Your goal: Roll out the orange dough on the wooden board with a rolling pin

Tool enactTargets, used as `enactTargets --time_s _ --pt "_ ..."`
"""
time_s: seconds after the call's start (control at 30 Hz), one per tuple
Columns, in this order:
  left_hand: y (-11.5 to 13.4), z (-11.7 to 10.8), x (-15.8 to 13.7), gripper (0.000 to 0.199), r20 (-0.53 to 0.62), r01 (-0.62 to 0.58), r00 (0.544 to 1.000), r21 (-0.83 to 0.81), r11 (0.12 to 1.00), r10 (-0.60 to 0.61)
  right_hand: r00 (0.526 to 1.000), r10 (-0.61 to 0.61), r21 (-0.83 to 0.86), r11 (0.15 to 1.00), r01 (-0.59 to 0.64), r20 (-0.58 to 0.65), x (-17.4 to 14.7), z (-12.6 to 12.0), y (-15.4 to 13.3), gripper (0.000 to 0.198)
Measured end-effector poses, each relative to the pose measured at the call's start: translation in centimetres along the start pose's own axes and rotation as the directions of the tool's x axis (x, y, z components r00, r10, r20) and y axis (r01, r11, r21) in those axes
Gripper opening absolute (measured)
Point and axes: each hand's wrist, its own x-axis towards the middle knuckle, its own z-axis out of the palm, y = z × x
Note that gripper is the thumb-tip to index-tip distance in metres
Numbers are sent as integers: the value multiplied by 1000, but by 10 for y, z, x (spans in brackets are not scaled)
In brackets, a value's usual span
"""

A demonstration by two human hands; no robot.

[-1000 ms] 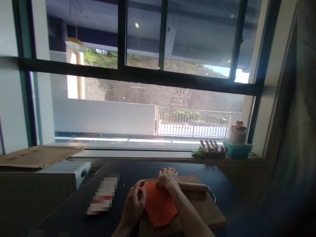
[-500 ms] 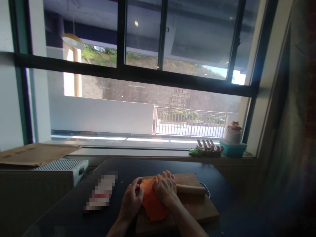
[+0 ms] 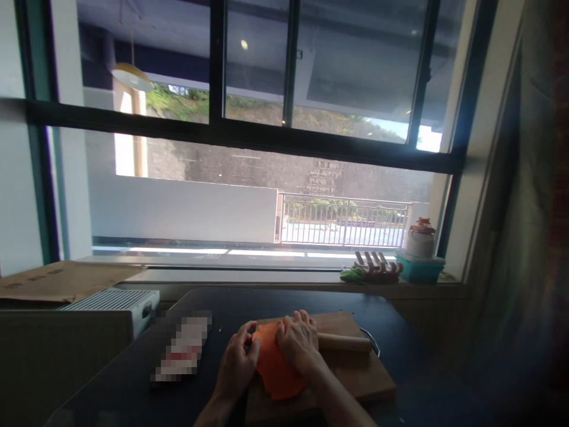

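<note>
A thin orange sheet, perhaps dough or clay [image 3: 276, 370], lies on a wooden board [image 3: 355, 379]. My right hand [image 3: 299, 341] is curled over the near-left part of a wooden rolling pin [image 3: 344, 342], above the sheet. The pin's left end is hidden beneath that hand, while its right end sticks out over the board. At the sheet's left edge is my left hand [image 3: 237, 359], its fingers bent and the thumb apart from them. The thumb is close to or touching the edge; I cannot tell which.
The board rests on a dark table [image 3: 213, 379], and a metal handle [image 3: 372, 341] shows at its right side. A blurred-out item [image 3: 182, 350] lies to the left. On the windowsill stand a teal box [image 3: 420, 268] and a striped object [image 3: 377, 268]. Brown paper [image 3: 75, 279] covers a radiator [image 3: 111, 299].
Both hands, the orange sheet and the rolling pin look almost the same as before. Only a very slight shift of the whole view shows.
</note>
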Motion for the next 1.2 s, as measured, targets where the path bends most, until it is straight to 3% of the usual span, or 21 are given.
enactTargets --time_s 0.17,0.43,0.67,0.77,1.07,1.2 --pt "-1 0 0 47 16 5 1000 16 1000 -5 1000 -22 22 1000 22 18 -4 2 1 45" --pt "-3 0 -1 46 16 9 1000 -24 1000 -8 983 103 -22 995 -101 150 45 -3 6 46" --pt "-3 1 0 42 9 -16 1000 -3 1000 16 1000 -2 -15 1000 2 9 5 0 1 43" --pt "-1 1 0 42 -4 -20 1000 10 1000 20 1000 -29 -6 1000 29 3 -7 0 0 43" --pt "2 -2 -3 41 8 -6 1000 -2 1000 6 995 51 -30 998 -49 88 32 -1 5 44" --pt "1 -2 -3 44 6 -43 999 40 998 43 995 60 -29 998 -58 80 33 0 5 44"
